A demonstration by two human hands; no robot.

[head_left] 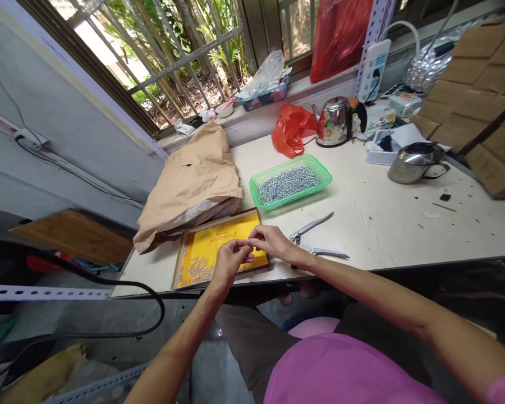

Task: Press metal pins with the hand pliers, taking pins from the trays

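My left hand (231,259) and my right hand (270,241) meet fingertip to fingertip over the right part of a shallow tray (178,270) lined with a yellow sheet (202,242). Both hands are pinched, and whatever lies between the fingers is too small to make out. Several small silvery metal pieces (200,270) lie loose on the sheet, left of my left hand. Behind the tray, a green plastic basket (258,206) holds a heap of similar small metal pieces (289,183). Just right of my right hand, metal pliers (315,224) lie with their handles spread.
A large brown paper bag (197,174) slumps at the left. Toward the back are a red plastic bag (292,130), a steel kettle (334,120) and a steel pot (414,163). Folded cardboard (483,95) leans at the right. The table's front edge runs under my forearms.
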